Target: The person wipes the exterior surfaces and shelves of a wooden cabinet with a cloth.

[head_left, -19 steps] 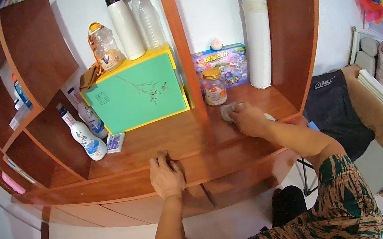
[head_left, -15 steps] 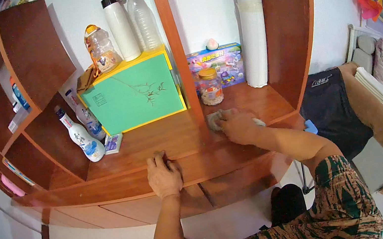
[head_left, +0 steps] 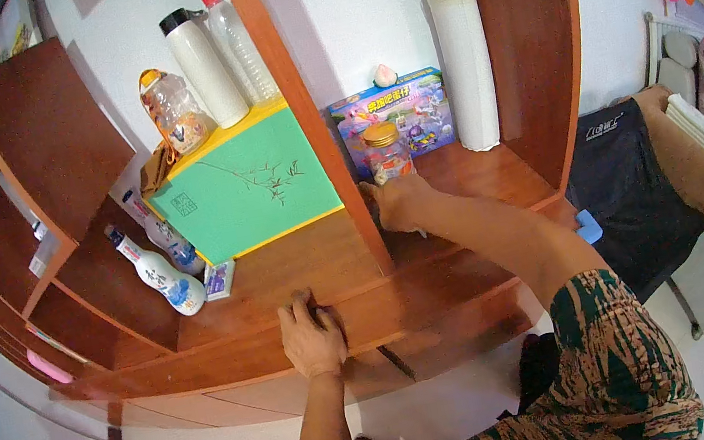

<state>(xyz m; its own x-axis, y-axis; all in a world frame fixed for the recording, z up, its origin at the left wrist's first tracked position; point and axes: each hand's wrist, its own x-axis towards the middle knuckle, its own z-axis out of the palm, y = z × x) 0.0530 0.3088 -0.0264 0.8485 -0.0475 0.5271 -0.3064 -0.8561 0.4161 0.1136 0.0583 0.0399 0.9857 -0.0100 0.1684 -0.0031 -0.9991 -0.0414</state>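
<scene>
My right hand [head_left: 400, 200] presses down on the wooden shelf board [head_left: 286, 267], right beside the upright divider [head_left: 309, 125]. It is closed over a greyish cloth, of which only a pale scrap [head_left: 417, 230] shows under the wrist. A glass jar with a gold lid [head_left: 385, 155] stands just behind that hand, in front of a colourful toy box [head_left: 417, 104]. My left hand [head_left: 311, 337] lies flat on the shelf's front edge, holding nothing.
A green box with yellow edges [head_left: 246, 191] stands left of the divider, with three bottles [head_left: 204, 68] on top. A white and blue bottle [head_left: 160, 273] and a small card pack [head_left: 219, 280] sit at the left. A white roll [head_left: 457, 37] leans at the back right. A chair with a dark garment [head_left: 622, 177] is to the right.
My right hand has slid the cloth leftward and toward the back, from the open shelf area to the divider next to the jar. My left hand has stayed on the front edge.
</scene>
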